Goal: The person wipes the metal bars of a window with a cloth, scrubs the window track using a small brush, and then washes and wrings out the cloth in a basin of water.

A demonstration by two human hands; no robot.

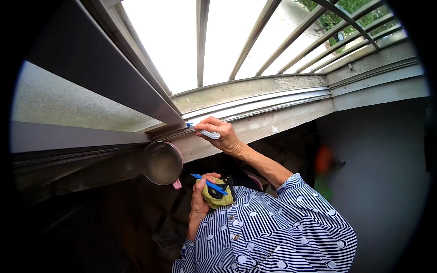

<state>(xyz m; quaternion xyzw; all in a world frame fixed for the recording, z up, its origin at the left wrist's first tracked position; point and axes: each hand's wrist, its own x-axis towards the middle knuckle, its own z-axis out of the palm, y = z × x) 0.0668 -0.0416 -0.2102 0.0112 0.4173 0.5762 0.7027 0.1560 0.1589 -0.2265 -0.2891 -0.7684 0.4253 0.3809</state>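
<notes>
My right hand [223,134] grips a white and blue plastic handled tool [208,133], its blue end at the window's sliding track [252,107] beside the dark edge of the window sash [150,102]. Close to my chest, my left hand [202,191] holds a blue plastic tool [213,186] together with a bunched yellow-green and black cloth [218,199]. A pink-handled mug [163,163] with cloudy liquid inside stands at the sill, left of both hands. What end the white tool has against the track is too small to tell.
Metal window bars [251,39] rise beyond the track. The pale inner sill [259,133] runs along the window to a wall corner at the right. Frosted glass [75,95] fills the sash at the left. An orange and green blurred thing [323,163] lies at the right.
</notes>
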